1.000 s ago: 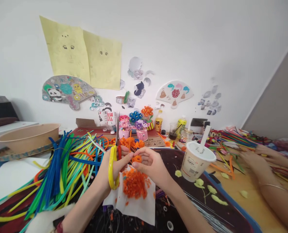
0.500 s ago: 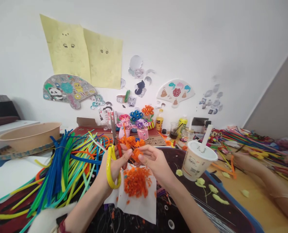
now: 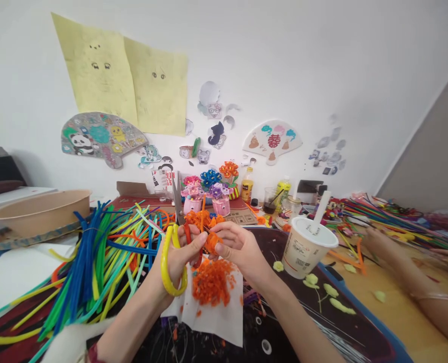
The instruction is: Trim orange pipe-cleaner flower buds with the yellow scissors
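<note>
My left hand (image 3: 178,257) grips yellow-handled scissors (image 3: 173,252), their blades pointing up and away. My right hand (image 3: 239,247) pinches a small orange pipe-cleaner piece (image 3: 211,241) right beside the blades. Below both hands lies a white paper sheet (image 3: 216,315) with a heap of orange clippings (image 3: 212,282) on it. More orange pipe-cleaner shapes (image 3: 203,219) sit just behind my fingers.
A big spread of coloured pipe cleaners (image 3: 95,262) lies left, with a brown paper bowl (image 3: 38,212) behind. A lidded cup with straw (image 3: 307,247) stands right. Small flower pots (image 3: 208,194) and bottles line the wall. Another person's arm (image 3: 408,282) rests at the right.
Both hands have stayed close together with the scissors and orange piece; the blades tilted slightly left. The other person's hand at the right shifted further right among the pipe cleaners.
</note>
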Demonstrator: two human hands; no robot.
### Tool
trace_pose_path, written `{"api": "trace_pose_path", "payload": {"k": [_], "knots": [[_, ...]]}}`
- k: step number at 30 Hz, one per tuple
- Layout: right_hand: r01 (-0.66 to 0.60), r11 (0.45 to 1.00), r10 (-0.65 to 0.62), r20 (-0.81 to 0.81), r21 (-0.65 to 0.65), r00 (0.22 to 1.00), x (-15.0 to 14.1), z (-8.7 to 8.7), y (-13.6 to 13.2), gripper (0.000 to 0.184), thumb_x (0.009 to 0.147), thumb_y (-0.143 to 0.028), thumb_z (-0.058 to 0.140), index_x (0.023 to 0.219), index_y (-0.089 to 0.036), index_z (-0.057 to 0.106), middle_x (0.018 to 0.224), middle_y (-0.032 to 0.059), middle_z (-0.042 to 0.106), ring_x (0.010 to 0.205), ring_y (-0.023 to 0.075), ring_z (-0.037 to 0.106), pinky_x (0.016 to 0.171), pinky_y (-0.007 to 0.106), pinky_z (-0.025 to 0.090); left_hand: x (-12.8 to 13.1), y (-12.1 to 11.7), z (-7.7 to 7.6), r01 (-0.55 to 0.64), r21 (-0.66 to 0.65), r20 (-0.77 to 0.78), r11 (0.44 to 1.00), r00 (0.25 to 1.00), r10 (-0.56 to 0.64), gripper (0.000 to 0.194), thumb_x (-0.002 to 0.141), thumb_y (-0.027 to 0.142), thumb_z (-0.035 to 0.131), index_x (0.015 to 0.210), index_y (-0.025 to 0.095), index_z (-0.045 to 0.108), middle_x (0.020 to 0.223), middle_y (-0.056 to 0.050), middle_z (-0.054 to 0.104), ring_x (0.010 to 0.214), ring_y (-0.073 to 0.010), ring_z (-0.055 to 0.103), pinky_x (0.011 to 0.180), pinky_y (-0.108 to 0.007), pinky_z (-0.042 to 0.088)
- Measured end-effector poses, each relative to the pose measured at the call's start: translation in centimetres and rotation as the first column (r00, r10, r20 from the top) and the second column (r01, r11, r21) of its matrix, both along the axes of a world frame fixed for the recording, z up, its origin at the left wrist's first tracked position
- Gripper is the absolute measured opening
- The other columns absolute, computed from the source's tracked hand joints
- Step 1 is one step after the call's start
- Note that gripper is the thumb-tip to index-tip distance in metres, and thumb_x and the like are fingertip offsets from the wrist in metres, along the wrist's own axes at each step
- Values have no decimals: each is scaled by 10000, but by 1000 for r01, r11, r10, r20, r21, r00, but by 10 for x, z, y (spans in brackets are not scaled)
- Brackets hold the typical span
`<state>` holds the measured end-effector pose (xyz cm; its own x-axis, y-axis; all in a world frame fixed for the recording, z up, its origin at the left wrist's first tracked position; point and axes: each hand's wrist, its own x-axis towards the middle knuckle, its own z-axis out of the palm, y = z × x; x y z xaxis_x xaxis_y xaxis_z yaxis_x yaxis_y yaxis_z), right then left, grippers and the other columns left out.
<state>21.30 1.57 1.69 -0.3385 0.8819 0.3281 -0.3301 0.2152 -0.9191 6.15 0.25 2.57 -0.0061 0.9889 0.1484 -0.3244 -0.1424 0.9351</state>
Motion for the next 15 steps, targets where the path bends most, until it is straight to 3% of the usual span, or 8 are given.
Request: {"api": "trace_pose_path", "payload": {"k": [15], "knots": [[55,994,-67,137,92,988,2,1,-2,342,638,-332,834,928,-218,694,826,9,677,768,160,639,745,311,525,-2,2,-1,-9,-20,-83,1000,997,8,402,574,435,809,734,197,527,408,125,464,330,-39,382,375,-180,317]]}}
